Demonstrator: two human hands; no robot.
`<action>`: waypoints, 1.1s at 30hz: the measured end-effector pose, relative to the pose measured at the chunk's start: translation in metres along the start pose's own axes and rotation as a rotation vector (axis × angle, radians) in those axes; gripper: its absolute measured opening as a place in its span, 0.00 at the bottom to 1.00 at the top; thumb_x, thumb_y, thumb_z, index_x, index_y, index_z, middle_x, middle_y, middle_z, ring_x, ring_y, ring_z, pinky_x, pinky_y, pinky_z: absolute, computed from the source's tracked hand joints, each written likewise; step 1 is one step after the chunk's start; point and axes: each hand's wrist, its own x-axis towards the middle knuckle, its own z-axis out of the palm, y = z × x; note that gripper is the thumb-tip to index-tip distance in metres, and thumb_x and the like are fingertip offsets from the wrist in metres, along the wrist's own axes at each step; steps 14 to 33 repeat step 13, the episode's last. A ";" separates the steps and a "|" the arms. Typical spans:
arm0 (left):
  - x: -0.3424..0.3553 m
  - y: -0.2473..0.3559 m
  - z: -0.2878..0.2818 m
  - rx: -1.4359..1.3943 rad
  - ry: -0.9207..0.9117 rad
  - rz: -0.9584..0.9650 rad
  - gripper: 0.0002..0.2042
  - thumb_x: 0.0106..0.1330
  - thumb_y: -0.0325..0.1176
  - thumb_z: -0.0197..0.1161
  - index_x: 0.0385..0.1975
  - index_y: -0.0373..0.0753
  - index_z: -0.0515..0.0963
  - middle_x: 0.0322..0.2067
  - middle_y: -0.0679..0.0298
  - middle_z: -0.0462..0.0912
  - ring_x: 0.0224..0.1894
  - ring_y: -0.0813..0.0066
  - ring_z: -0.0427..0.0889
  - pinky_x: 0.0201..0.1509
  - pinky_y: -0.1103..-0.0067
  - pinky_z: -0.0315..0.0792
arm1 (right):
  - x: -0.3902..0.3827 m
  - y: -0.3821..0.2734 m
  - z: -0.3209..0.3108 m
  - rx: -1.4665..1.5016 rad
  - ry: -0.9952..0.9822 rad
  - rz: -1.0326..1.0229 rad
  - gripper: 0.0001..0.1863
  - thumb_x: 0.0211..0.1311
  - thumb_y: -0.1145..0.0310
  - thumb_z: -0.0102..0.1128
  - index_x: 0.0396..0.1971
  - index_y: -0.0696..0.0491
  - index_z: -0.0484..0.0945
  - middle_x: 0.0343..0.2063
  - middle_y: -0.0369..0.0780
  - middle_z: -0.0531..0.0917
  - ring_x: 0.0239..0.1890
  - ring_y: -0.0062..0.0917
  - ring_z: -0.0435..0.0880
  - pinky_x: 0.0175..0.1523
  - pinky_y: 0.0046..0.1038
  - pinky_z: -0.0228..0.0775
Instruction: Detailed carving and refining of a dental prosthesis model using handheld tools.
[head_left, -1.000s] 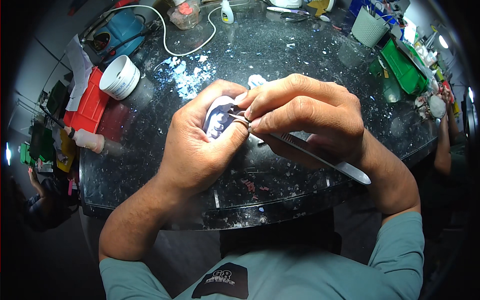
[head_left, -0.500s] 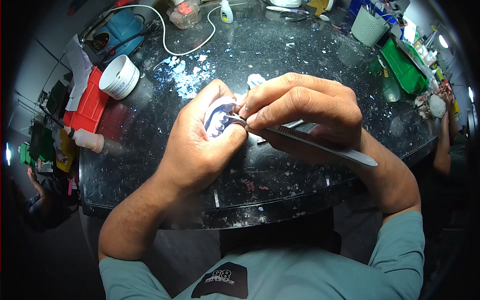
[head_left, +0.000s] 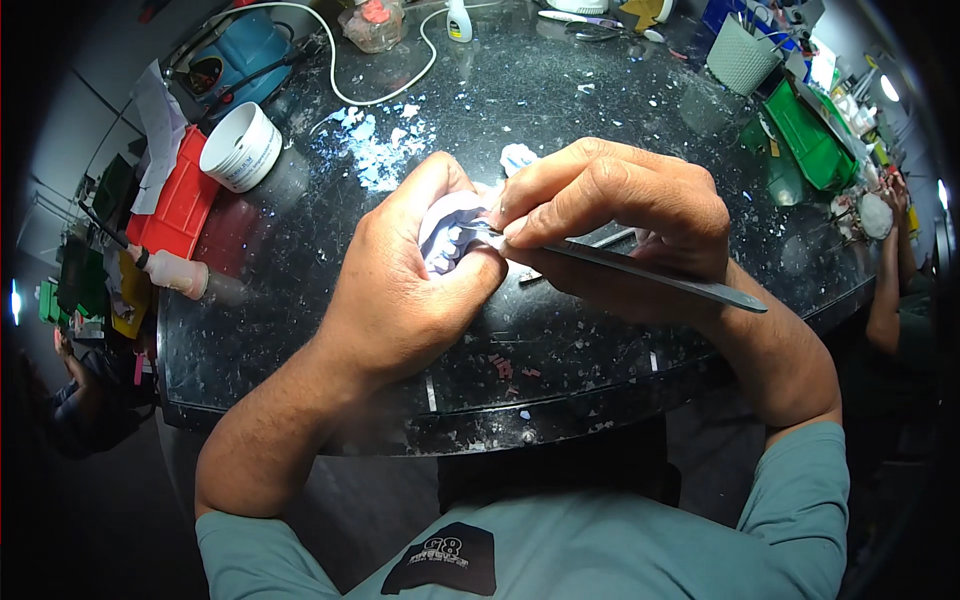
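Observation:
My left hand (head_left: 385, 265) is closed around a pale blue-white dental cast (head_left: 441, 238), its row of teeth facing up and right. My thumb lies along the near side, and the fingers and palm hide much of the cast. In my right hand (head_left: 640, 200) is a slim metal scalpel (head_left: 665, 272), gripped like a pen. Its tip lies at the cast's toothed edge; whether it touches is hard to tell. The handle sticks out to the lower right beneath my fingers. Both hands meet above the middle of the dark table (head_left: 560, 350).
Blue-white shavings (head_left: 375, 145) are scattered beyond my left hand, and a small pale lump (head_left: 517, 157) lies beyond the right. A white tub (head_left: 241, 147) and red bin (head_left: 180, 205) stand left. A metal tool (head_left: 610, 240) lies under my right hand. Green bins (head_left: 812, 135) sit right.
The scalpel has turned in my right hand: its ridged flat face showed before, now a narrower side. Its rear end has shifted slightly right and up. My left hand still holds the cast.

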 end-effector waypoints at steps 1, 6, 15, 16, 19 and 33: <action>0.000 0.000 0.000 0.006 -0.004 -0.001 0.09 0.57 0.26 0.65 0.34 0.37 0.71 0.27 0.67 0.76 0.30 0.85 0.73 0.32 0.81 0.69 | 0.000 0.000 0.000 -0.007 0.002 -0.009 0.10 0.48 0.81 0.76 0.31 0.56 0.85 0.34 0.43 0.88 0.35 0.27 0.89 0.40 0.25 0.82; 0.000 -0.004 0.000 0.027 0.008 0.019 0.09 0.57 0.27 0.65 0.35 0.36 0.72 0.26 0.67 0.76 0.29 0.85 0.73 0.32 0.81 0.69 | 0.000 -0.002 0.003 0.005 0.006 0.015 0.10 0.48 0.81 0.76 0.31 0.57 0.85 0.34 0.43 0.88 0.34 0.27 0.89 0.40 0.25 0.82; -0.002 0.007 -0.002 0.026 -0.113 -0.083 0.09 0.60 0.28 0.62 0.37 0.39 0.70 0.31 0.73 0.70 0.34 0.88 0.68 0.37 0.86 0.64 | 0.000 -0.003 -0.004 -0.104 -0.054 -0.007 0.09 0.49 0.80 0.76 0.30 0.57 0.84 0.34 0.44 0.88 0.35 0.30 0.89 0.41 0.26 0.83; -0.002 0.007 -0.002 0.026 -0.113 -0.083 0.09 0.60 0.28 0.62 0.37 0.39 0.70 0.31 0.73 0.70 0.34 0.88 0.68 0.37 0.86 0.64 | 0.000 -0.003 -0.004 -0.104 -0.054 -0.007 0.09 0.49 0.80 0.76 0.30 0.57 0.84 0.34 0.44 0.88 0.35 0.30 0.89 0.41 0.26 0.83; -0.002 0.007 -0.002 0.026 -0.113 -0.083 0.09 0.60 0.28 0.62 0.37 0.39 0.70 0.31 0.73 0.70 0.34 0.88 0.68 0.37 0.86 0.64 | 0.000 -0.003 -0.004 -0.104 -0.054 -0.007 0.09 0.49 0.80 0.76 0.30 0.57 0.84 0.34 0.44 0.88 0.35 0.30 0.89 0.41 0.26 0.83; -0.002 0.007 -0.002 0.026 -0.113 -0.083 0.09 0.60 0.28 0.62 0.37 0.39 0.70 0.31 0.73 0.70 0.34 0.88 0.68 0.37 0.86 0.64 | 0.000 -0.003 -0.004 -0.104 -0.054 -0.007 0.09 0.49 0.80 0.76 0.30 0.57 0.84 0.34 0.44 0.88 0.35 0.30 0.89 0.41 0.26 0.83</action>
